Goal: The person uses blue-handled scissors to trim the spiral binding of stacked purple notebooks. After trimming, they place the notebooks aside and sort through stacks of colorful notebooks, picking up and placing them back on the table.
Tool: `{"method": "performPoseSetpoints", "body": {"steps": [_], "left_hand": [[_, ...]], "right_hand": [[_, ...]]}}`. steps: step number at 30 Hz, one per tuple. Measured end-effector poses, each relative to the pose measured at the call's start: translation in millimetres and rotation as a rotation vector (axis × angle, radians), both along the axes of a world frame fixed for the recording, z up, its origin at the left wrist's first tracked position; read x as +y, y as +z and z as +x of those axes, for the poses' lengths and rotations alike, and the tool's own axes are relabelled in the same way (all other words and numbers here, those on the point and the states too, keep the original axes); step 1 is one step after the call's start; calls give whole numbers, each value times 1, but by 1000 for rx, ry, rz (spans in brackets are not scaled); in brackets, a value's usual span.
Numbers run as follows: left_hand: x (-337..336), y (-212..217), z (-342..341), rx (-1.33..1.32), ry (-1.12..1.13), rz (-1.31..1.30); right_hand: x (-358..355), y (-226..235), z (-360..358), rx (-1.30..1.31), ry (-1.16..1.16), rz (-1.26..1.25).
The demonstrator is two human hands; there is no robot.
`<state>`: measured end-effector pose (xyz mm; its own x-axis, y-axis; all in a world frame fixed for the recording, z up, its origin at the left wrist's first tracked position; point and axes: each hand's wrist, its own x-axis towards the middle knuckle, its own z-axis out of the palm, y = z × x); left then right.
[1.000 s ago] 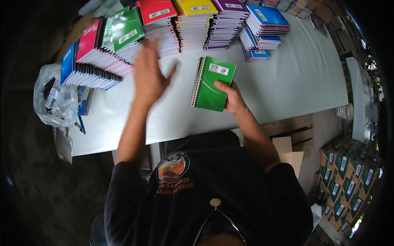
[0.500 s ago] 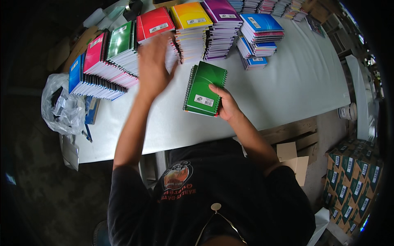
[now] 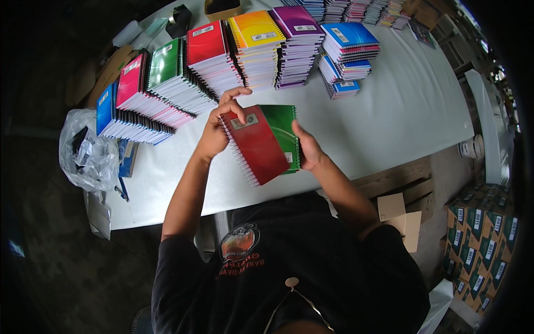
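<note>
My left hand [image 3: 218, 129] grips the top corner of a red spiral notebook [image 3: 255, 146] and holds it over the white table [image 3: 389, 122]. Under it lies a green spiral notebook [image 3: 282, 129], which my right hand [image 3: 306, 149] holds by its right edge. The red one overlaps the green one's left half. Just beyond my hands stand stacks of spiral notebooks: a red stack [image 3: 208, 55], a yellow-orange stack [image 3: 255, 44], a purple stack [image 3: 297, 42] and a green stack [image 3: 169, 75].
A pink stack [image 3: 133, 92] and a blue stack [image 3: 114, 114] lean at the left. A shorter blue stack [image 3: 347, 53] sits at the right. A clear plastic bag [image 3: 86, 153] hangs off the table's left end. Green-labelled cartons [image 3: 481, 234] stand at lower right.
My left hand reached to the red stack and has come back with a red notebook, now laid over the green one in my right hand.
</note>
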<state>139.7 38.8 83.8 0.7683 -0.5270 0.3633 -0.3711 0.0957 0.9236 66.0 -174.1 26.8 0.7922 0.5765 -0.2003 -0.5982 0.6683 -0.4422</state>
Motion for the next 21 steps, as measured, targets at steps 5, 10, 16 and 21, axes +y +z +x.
{"method": "performPoseSetpoints", "body": {"steps": [5, 10, 16, 21], "left_hand": [[-3, -2, -1, -434, 272, 565], [18, -33, -41, 445, 4, -27], [-1, -156, -81, 415, 128, 76], [-7, -184, -82, 336, 164, 233]], "right_hand": [[16, 7, -9, -68, 121, -77], [24, 2, -13, -414, -308, -412], [25, -68, -29, -592, -461, -644], [19, -90, -34, -633, -355, -996]]}}
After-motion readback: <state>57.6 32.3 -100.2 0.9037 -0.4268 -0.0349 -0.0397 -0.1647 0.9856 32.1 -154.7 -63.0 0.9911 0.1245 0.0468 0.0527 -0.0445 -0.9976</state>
